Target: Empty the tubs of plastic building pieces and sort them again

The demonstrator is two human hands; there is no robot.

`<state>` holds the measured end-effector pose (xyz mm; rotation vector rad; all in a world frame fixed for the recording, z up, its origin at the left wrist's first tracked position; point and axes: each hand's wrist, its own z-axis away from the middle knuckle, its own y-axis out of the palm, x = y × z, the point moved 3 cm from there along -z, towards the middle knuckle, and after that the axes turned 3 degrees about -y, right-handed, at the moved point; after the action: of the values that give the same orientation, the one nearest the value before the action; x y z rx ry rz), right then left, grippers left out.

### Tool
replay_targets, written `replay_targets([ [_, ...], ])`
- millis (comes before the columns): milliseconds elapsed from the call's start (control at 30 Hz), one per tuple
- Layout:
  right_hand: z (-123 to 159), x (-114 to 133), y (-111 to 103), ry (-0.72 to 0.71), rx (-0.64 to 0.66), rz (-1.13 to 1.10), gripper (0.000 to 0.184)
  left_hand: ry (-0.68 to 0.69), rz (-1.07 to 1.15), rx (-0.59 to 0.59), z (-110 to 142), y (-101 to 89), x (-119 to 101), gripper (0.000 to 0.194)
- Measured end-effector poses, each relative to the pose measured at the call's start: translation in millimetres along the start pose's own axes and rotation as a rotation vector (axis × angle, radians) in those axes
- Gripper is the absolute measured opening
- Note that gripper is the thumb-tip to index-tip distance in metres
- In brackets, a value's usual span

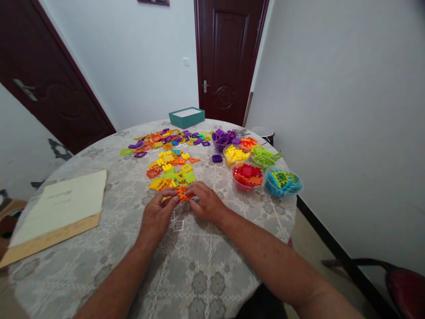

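An orange notched plastic building piece point(182, 193) is held between my two hands near the middle of the table. My left hand point(161, 207) pinches its left side with thumb and fingers. The fingertips of my right hand point(206, 201) close on its right side. Just beyond my fingers lies a cluster of yellow, green and orange interlocking pieces point(181, 175), some of which seem joined. Part of a yellow piece shows behind my left fingers. How the orange piece meets the ones behind it is hidden.
Clear bowls hold sorted pieces: purple point(224, 138), yellow point(236, 153), red point(247, 175), lime point(264, 156), blue and green point(283, 180). A mixed pile point(166, 139) spreads across the back. A teal box point(187, 118) stands at the far edge. A flat cream board point(63, 204) lies left.
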<state>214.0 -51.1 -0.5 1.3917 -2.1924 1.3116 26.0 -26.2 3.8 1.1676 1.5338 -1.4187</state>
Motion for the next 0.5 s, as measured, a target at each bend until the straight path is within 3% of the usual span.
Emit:
replay_targets([
  [100, 1.2, 3.2, 2.8, -0.022, 0.017, 0.012, 0.031, -0.113, 0.18, 0.013, -2.6, 1.1, 11.9, 0.054],
  [200, 2.2, 5.8, 2.0, -0.02, 0.006, 0.04, 0.03, -0.21, 0.466, 0.097, -2.0, 6.5, 16.4, 0.07],
  [333, 3.8, 3.2, 2.6, -0.012, 0.029, 0.052, 0.026, -0.333, 0.678, 0.201, 3.2, 11.3, 13.2, 0.058],
  [500, 5.4, -3.4, 3.3, -0.075, -0.031, 0.008, 0.023, -0.348, 0.822, 0.267, 5.4, 9.2, 10.9, 0.046],
])
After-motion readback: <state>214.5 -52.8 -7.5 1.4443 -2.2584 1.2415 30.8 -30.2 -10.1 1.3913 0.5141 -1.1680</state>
